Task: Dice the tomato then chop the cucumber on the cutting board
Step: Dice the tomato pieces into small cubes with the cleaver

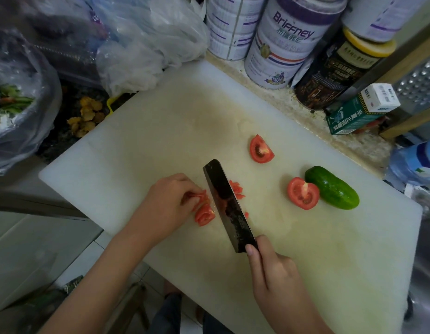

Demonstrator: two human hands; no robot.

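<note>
Right hand [274,268], near side of the white plastic cutting board [137,145]: fingers wrapped round the handle of a dark broad-bladed knife [227,203]. Blade stands against the red tomato slices [204,213], which the left hand [170,201] pinches with curled fingertips. Farther right, a cut red tomato half [303,193] touches a whole dark green cucumber [332,188]; farthest, a red tomato wedge [260,149] lies apart.

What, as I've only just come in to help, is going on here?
A person is dicing on a white plastic cutting board. The right hand grips a dark broad-bladed knife; the left hand holds red tomato pieces beside its blade. Two larger tomato chunks and a whole green cucumber wait.
</note>
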